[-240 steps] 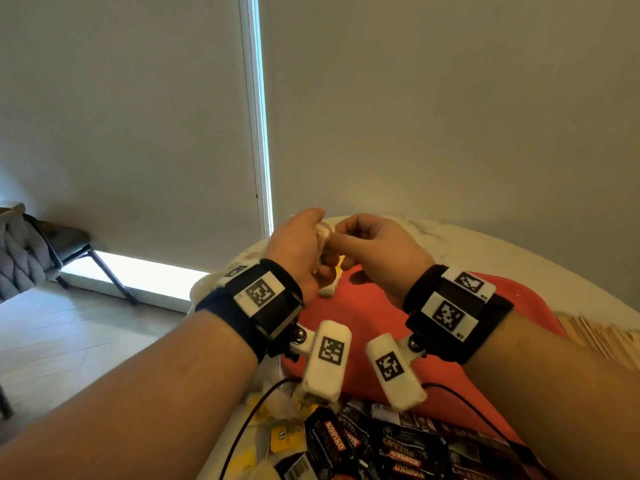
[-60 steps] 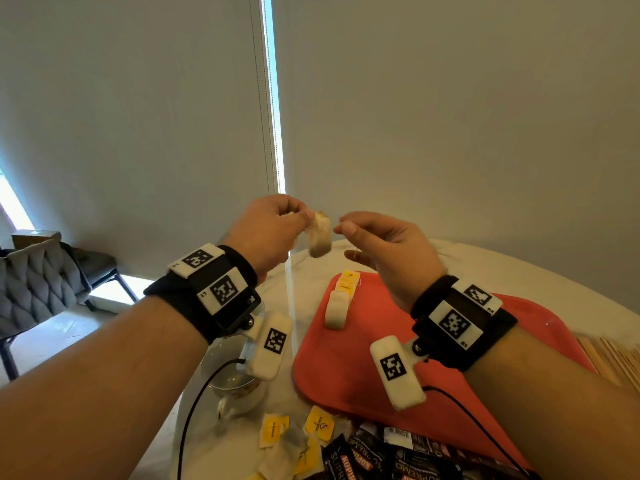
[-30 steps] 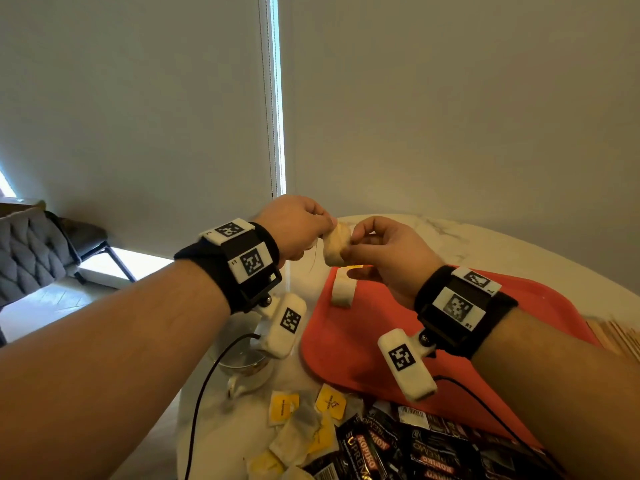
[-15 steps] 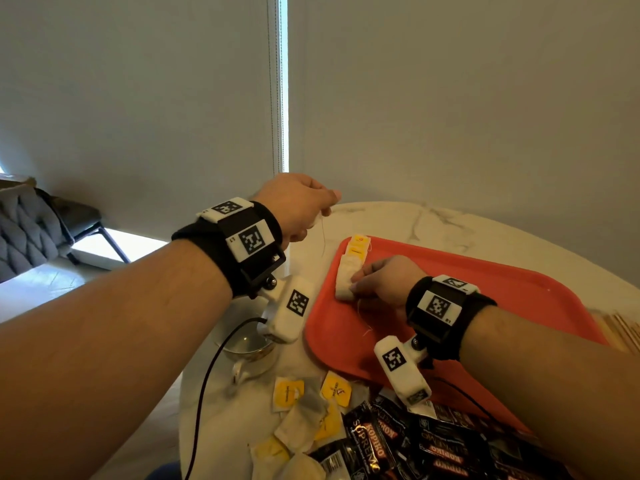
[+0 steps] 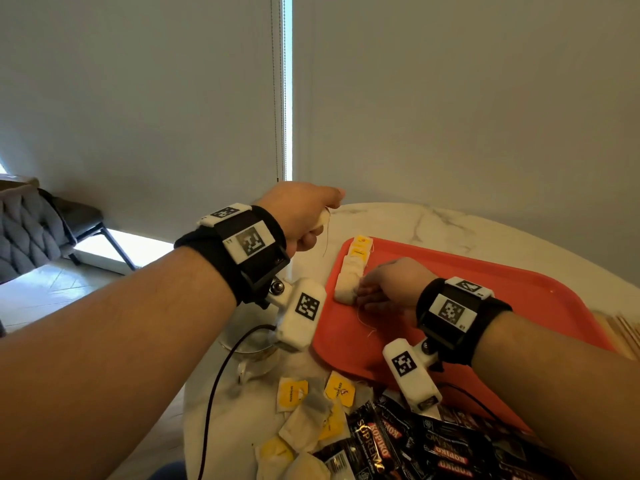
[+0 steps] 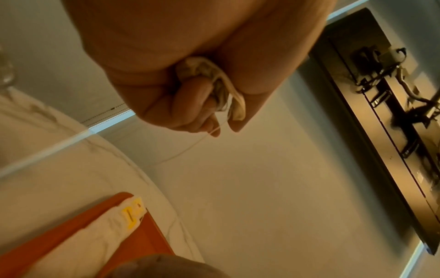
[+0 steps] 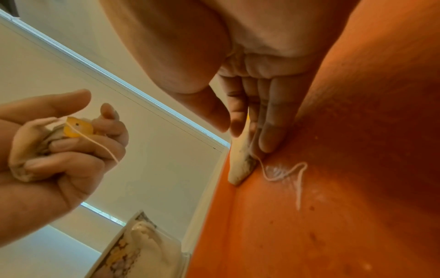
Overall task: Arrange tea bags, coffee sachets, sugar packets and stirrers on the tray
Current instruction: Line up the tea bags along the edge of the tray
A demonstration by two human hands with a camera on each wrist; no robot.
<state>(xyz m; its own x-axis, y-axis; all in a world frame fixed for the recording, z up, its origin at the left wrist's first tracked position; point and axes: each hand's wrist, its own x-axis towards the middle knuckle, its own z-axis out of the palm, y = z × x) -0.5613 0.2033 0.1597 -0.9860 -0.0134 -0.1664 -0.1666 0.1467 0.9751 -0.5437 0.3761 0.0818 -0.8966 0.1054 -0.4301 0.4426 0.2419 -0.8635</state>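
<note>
A red tray lies on the marble table. A row of tea bags with yellow tags runs along its far left edge. My right hand rests low on the tray, its straight fingers pressing the nearest tea bag into the row. That bag's string trails loose on the tray. My left hand hangs raised to the left of the tray, curled round a bunch of tea bags with a yellow tag and a dangling string.
Loose tea bags and black coffee sachets are heaped at the table's near edge. A glass cup stands under my left wrist. Wooden stirrers lie right of the tray. A grey chair stands far left.
Within the last second my right hand took a tea bag from between the hands down to the row on the tray. The left hand stays raised with its bags.
</note>
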